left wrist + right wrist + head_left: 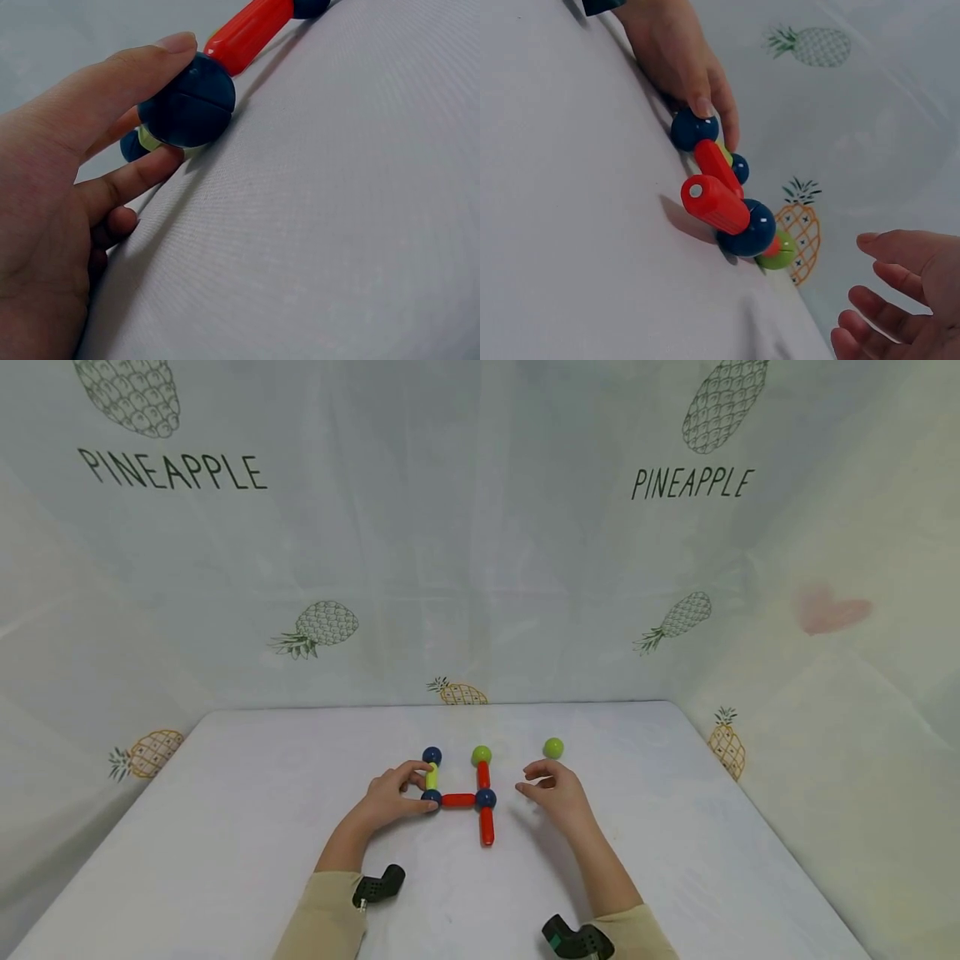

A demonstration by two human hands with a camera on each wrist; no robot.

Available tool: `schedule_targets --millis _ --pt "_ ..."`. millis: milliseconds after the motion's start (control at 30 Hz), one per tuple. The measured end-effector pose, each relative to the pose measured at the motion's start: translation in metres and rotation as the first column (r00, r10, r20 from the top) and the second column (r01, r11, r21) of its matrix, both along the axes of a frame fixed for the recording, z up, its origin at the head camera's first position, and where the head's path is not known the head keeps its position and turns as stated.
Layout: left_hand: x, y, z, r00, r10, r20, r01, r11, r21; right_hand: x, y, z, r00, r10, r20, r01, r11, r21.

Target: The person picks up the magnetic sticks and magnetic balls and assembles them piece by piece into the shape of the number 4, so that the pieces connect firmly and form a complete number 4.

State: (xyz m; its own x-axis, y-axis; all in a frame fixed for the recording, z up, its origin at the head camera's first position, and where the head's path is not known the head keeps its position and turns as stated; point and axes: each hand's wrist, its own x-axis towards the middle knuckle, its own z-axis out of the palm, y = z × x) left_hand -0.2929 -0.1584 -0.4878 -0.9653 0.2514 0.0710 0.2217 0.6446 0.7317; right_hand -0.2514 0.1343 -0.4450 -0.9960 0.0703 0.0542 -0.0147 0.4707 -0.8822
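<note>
An H-like assembly of balls and magnetic rods lies on the white table. My left hand (pixel 388 795) grips its left side, thumb on the near-left blue ball (pixel 191 101) and fingers by the yellow-green rod (pixel 432 776). That rod leads to a far blue ball (pixel 432 755). A red rod (pixel 459 800) joins the near-left ball to the right blue ball (pixel 486 799). From there one red rod (pixel 483 775) runs to a green ball (pixel 482 754), and another red rod (pixel 487 828) points toward me with a bare end. My right hand (pixel 558 793) hovers apart to the right, fingers loosely bent, holding nothing.
A loose green ball (pixel 553 747) sits beyond my right hand. The table (pixel 262 793) ends at a pineapple-printed curtain (pixel 480 568) behind and at the sides. Black wrist devices (pixel 381 887) are strapped at both sleeves.
</note>
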Motion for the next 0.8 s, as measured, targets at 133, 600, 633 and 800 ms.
schedule_targets --millis 133,600,633,800 --pt "0.000 -0.001 0.000 1.000 -0.004 -0.002 0.004 1.000 0.006 -0.002 0.007 0.004 1.000 -0.024 -0.018 0.024 1.000 -0.018" --pt "0.001 0.000 -0.001 1.000 0.006 0.002 -0.006 1.000 0.008 -0.018 0.031 0.006 0.999 -0.032 -0.027 0.033 0.999 0.016" --pt "0.001 0.000 -0.001 1.000 0.006 0.003 -0.006 1.000 0.008 -0.020 0.032 0.006 0.999 -0.035 -0.024 0.035 0.999 0.021" --pt "0.000 0.000 -0.001 1.000 0.013 0.008 -0.013 1.000 0.005 -0.027 0.039 0.008 0.998 -0.058 -0.015 0.059 0.997 0.047"
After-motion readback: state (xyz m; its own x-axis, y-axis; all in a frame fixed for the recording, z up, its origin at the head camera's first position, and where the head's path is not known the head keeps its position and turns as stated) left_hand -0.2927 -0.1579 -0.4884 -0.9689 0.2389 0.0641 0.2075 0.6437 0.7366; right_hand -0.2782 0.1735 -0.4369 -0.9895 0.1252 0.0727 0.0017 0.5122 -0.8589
